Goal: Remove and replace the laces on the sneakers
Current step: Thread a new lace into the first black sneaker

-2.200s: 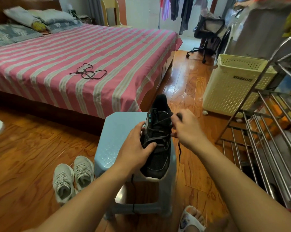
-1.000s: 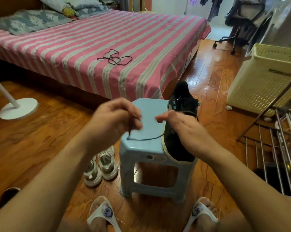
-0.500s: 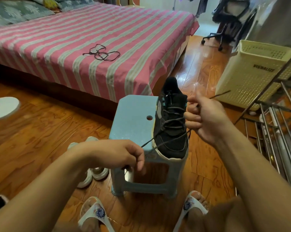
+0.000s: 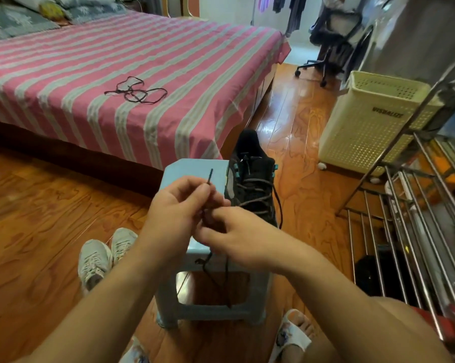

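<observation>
Lace [image 4: 277, 203] ends are being pinched together by both hands' curled fingers [image 4: 206, 191], risking a tug dragging the black sneaker [image 4: 252, 184] off the stool [image 4: 192, 169].

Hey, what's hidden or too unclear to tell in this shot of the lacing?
Head view:
- Sneaker toe: behind the right hand.
- Lace between the fingers: covered by the left hand.
- Stool top: mostly behind both hands.
- Basket lettering: too small and blurred.

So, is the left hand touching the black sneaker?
Apart. The head view shows the left hand pinching the lace over the stool, clear of the sneaker.
</observation>
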